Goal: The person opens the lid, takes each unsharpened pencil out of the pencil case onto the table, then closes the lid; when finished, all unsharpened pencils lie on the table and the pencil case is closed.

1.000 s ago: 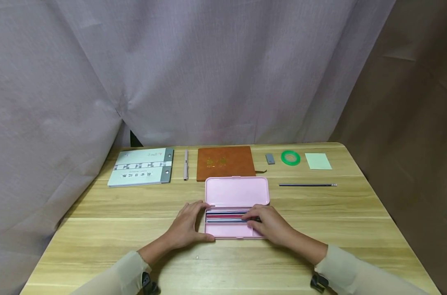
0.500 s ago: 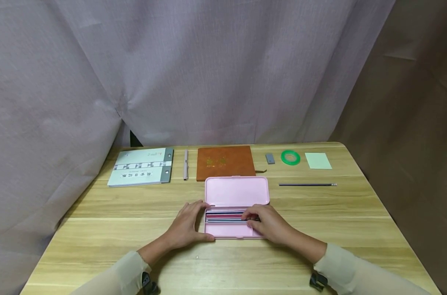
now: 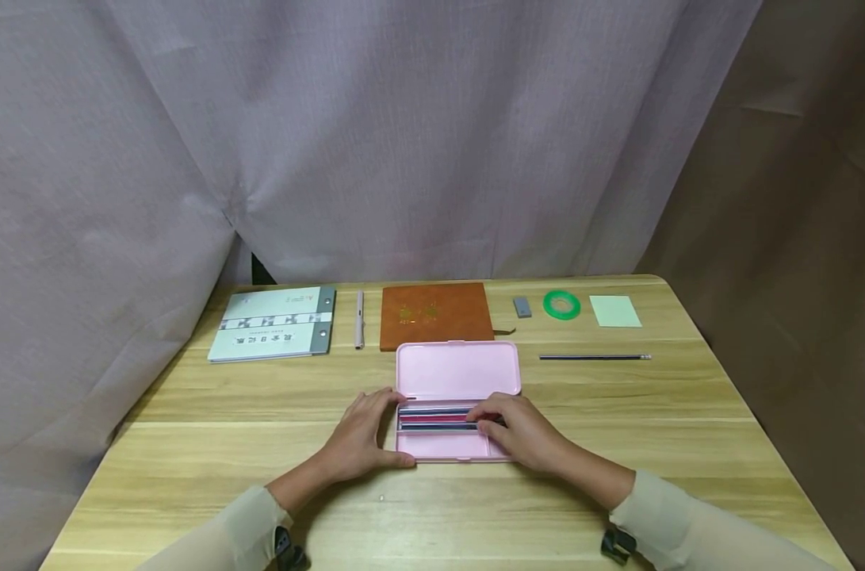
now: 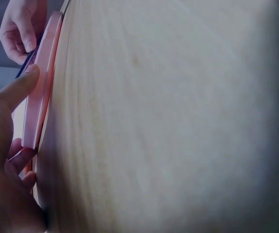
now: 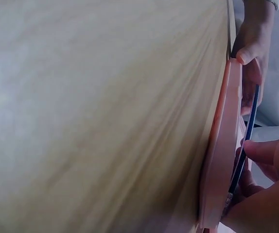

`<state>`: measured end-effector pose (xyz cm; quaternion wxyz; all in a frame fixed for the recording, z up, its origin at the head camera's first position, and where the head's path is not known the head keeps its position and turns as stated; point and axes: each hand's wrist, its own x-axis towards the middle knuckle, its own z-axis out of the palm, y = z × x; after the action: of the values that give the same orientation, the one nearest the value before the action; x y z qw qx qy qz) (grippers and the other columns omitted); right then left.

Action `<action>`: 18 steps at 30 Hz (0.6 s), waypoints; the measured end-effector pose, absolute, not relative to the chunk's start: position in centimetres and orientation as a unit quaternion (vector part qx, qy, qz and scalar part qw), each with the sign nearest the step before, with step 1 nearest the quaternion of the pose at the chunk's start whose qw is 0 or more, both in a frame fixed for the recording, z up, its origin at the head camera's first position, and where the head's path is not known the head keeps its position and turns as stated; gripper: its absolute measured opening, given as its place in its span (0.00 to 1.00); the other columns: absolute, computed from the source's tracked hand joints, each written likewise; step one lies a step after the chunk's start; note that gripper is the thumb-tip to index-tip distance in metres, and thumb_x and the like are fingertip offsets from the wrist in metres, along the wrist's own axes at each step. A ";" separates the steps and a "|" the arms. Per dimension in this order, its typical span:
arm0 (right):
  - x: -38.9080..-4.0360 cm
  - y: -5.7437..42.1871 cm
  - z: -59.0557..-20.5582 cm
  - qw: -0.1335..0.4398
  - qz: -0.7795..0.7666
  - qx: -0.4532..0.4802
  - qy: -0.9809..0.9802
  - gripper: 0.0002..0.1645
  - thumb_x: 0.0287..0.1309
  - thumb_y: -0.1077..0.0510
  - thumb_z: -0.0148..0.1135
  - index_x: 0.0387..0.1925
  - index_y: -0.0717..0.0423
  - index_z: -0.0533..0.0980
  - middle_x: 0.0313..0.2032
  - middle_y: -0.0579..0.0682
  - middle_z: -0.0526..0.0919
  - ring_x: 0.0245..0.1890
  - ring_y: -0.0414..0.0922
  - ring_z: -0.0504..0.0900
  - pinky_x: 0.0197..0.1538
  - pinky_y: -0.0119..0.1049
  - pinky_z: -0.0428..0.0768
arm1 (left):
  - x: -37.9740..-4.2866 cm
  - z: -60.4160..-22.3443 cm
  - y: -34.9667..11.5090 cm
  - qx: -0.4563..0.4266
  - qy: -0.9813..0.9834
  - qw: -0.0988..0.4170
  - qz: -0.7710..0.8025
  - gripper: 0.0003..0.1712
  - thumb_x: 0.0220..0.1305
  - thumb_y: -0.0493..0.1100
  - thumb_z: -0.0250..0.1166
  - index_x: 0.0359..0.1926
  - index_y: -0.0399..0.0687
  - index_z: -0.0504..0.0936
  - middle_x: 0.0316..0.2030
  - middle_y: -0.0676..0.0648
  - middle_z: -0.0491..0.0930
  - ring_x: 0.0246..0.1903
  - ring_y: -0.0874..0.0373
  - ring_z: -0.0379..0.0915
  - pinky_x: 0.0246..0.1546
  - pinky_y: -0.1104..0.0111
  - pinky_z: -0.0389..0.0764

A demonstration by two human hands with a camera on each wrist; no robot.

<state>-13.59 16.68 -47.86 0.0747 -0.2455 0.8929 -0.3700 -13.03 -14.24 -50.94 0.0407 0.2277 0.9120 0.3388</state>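
Observation:
A pink pencil case [image 3: 442, 446] lies with its lid [image 3: 457, 371] folded back. My left hand [image 3: 363, 436] holds its left end, thumb at the front edge and fingers near the back corner. Several pencils [image 3: 432, 412] lie lengthwise in the case's back compartment. Over the right part of the case, my right hand [image 3: 521, 428] pinches a dark pencil [image 5: 250, 119] between thumb and fingers. In the right wrist view this pencil shows above the case wall [image 5: 222, 145], slightly tilted. The right hand hides the compartment's right end.
Behind the case lie a brown notebook [image 3: 435, 313], a grey pen [image 3: 359, 321] and a pale ring-holed book [image 3: 271, 325]. To the right are a grey eraser [image 3: 522, 308], a green tape roll [image 3: 549, 304], a sticky note [image 3: 615, 312] and another pencil [image 3: 595, 358].
My right hand has risen very slightly, and the front pencil in the case looks shifted or turned a little. My left hand and the case stay put.

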 end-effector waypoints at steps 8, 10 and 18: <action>-13.7 17.6 -46.7 0.075 -0.401 -0.230 0.884 0.11 0.69 0.62 0.64 0.46 0.46 0.87 0.43 0.39 0.87 0.43 0.38 0.80 0.49 0.35 0.81 | -13.1 -51.0 -14.3 0.231 0.912 0.036 0.337 0.56 0.41 0.68 0.83 0.67 0.50 0.71 0.69 0.45 0.71 0.72 0.44 0.61 0.77 0.39 0.49; -13.8 18.1 -46.2 0.074 -0.411 -0.222 0.881 0.11 0.69 0.62 0.64 0.47 0.46 0.87 0.43 0.41 0.87 0.40 0.39 0.80 0.44 0.33 0.81 | -13.1 -51.0 -14.3 0.231 0.912 0.036 0.337 0.56 0.41 0.68 0.83 0.67 0.50 0.71 0.69 0.45 0.71 0.72 0.45 0.62 0.77 0.39 0.49; -14.5 21.3 -44.7 0.067 -0.410 -0.178 0.892 0.11 0.69 0.61 0.64 0.47 0.46 0.87 0.42 0.45 0.88 0.37 0.44 0.78 0.38 0.31 0.78 | -13.1 -50.9 -14.2 0.228 0.912 0.039 0.338 0.56 0.41 0.68 0.83 0.67 0.50 0.71 0.69 0.44 0.71 0.72 0.44 0.61 0.77 0.39 0.49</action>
<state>-14.48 21.31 -44.73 0.0671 -0.1781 0.8921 -0.4099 -13.07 -14.22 -50.95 0.0389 0.2282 0.9122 0.3381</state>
